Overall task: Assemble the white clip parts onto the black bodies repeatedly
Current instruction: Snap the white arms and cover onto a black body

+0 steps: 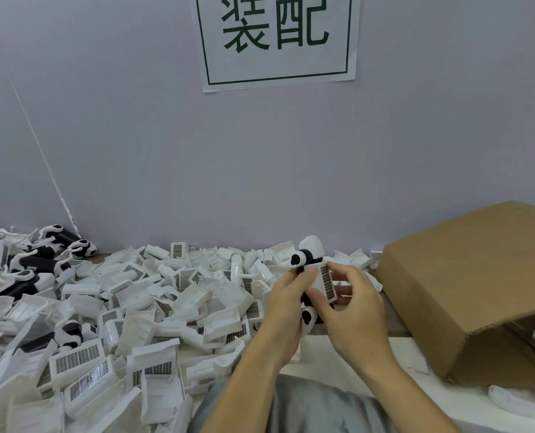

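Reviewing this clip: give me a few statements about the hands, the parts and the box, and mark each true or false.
1. Both hands grip one part together. True: the left hand and right hand hold a white clip part against a black body.
2. The cardboard box is left of the hands. False: it is to their right.
3. A pile of white parts covers the table left of the hands. True.
4. The wall sign has red characters. False: they are green.
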